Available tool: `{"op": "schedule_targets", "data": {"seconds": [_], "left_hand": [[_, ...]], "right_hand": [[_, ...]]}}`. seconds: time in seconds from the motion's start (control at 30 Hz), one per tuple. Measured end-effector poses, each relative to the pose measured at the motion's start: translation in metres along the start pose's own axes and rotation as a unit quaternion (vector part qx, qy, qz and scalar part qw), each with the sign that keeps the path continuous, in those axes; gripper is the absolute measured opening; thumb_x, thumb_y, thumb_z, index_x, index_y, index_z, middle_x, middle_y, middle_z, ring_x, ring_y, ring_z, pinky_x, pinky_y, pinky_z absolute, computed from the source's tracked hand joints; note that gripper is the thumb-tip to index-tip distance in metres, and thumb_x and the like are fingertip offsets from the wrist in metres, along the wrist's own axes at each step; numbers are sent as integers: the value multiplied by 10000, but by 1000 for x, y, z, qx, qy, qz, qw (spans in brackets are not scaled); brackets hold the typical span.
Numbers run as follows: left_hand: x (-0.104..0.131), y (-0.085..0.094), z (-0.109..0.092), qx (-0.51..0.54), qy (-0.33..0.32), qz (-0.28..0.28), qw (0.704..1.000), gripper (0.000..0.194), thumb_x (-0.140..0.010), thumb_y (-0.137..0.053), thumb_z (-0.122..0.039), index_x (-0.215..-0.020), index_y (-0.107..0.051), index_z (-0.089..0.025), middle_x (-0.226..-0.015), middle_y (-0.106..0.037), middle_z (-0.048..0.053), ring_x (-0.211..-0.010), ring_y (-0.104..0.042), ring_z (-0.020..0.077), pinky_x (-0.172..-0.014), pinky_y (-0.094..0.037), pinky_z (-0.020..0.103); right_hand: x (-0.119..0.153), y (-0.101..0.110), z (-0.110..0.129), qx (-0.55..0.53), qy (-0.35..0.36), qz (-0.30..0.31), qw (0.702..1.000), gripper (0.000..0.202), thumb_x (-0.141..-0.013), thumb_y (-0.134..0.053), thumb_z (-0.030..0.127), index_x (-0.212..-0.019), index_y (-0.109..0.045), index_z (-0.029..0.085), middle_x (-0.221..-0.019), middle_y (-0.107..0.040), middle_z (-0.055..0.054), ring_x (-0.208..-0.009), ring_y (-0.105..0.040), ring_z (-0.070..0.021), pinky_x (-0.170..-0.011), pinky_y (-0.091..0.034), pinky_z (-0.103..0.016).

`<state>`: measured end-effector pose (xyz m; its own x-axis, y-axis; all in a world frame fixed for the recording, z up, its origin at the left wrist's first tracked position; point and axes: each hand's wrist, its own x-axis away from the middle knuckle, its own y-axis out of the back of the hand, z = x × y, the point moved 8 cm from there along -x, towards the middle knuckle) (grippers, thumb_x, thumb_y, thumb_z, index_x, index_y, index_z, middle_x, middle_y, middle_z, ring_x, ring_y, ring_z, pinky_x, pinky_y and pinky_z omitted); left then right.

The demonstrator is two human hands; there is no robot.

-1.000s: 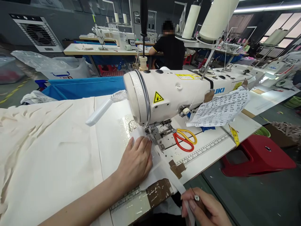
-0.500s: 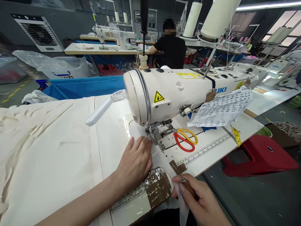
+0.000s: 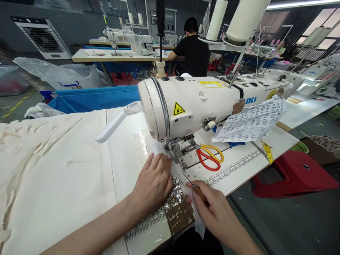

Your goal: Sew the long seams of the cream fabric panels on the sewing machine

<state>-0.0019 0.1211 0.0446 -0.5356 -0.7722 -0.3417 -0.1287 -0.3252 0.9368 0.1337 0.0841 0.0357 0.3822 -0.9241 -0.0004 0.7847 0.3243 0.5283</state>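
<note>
My left hand (image 3: 155,179) lies palm down on white fabric just in front of the needle area of a white sewing machine (image 3: 183,106), its fingers close together and pressing the cloth. My right hand (image 3: 212,205) is closed round the wooden handle of an awl (image 3: 200,195), whose thin metal tip points up-left toward the presser foot. A narrow white strip (image 3: 198,219) hangs from beside the right fingers over the table edge. Scissors with red and yellow handles (image 3: 209,157) lie right of the needle area.
Cream fabric (image 3: 53,170) spreads over the left of the table. A handwritten sheet (image 3: 249,122) hangs on the machine. Rulers (image 3: 236,166) and a yellow tape (image 3: 267,152) are at the right. A red stool (image 3: 297,173) stands beyond the edge; a person (image 3: 192,53) sits further back.
My right hand has moved up and left with the awl, bringing the tip nearer the presser foot. The white strip has shifted with it. My left hand looks almost unmoved.
</note>
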Motion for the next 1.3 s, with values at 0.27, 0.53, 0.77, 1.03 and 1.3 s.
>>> {"op": "schedule_targets", "data": {"seconds": [0.27, 0.53, 0.77, 1.03, 1.3], "left_hand": [[-8, -7, 10, -75, 3, 51, 996, 415, -905, -389, -54, -1275, -574, -29, -1024, -623, 160, -920, -536, 273, -814, -495, 404], [-4, 2, 13, -49, -18, -3, 999, 378, -881, -394, -52, -1190, -613, -58, -1097, -628, 159, -996, -536, 281, -846, -467, 406], [-8, -2, 13, -53, -15, 0, 998, 375, -893, -387, -56, -1192, -613, -64, -1100, -634, 152, -991, -554, 273, -837, -461, 402], [-14, -6, 21, -32, -12, -3, 999, 348, -917, -392, -72, -1164, -636, -82, -1105, -642, 145, -1000, -551, 267, -825, -460, 391], [-13, -7, 32, -2, -28, -24, 999, 385, -938, -358, -89, -1211, -628, -61, -1205, -643, 157, -1147, -541, 281, -948, -475, 428]], "right_hand": [[10, -11, -13, -140, -100, -16, 985, 272, -978, -478, 406, -1049, -621, 186, -897, -672, -52, -776, -624, -206, -687, -466, -298], [58, -72, -33, -570, -292, 10, 768, 573, -761, -802, 548, -1096, -560, 150, -719, -708, -38, -627, -719, -204, -631, -508, -286], [65, -56, -43, -541, -306, -8, 783, 539, -781, -798, 529, -1100, -586, 149, -712, -714, -40, -645, -718, -197, -636, -503, -275], [59, -50, -42, -415, -240, 16, 878, 587, -850, -638, 682, -1079, -598, 143, -748, -697, -53, -625, -693, -189, -634, -506, -292], [42, -49, -32, -444, -232, 23, 865, 514, -877, -655, 619, -1084, -576, 155, -759, -676, -31, -634, -707, -190, -643, -505, -289]]}}
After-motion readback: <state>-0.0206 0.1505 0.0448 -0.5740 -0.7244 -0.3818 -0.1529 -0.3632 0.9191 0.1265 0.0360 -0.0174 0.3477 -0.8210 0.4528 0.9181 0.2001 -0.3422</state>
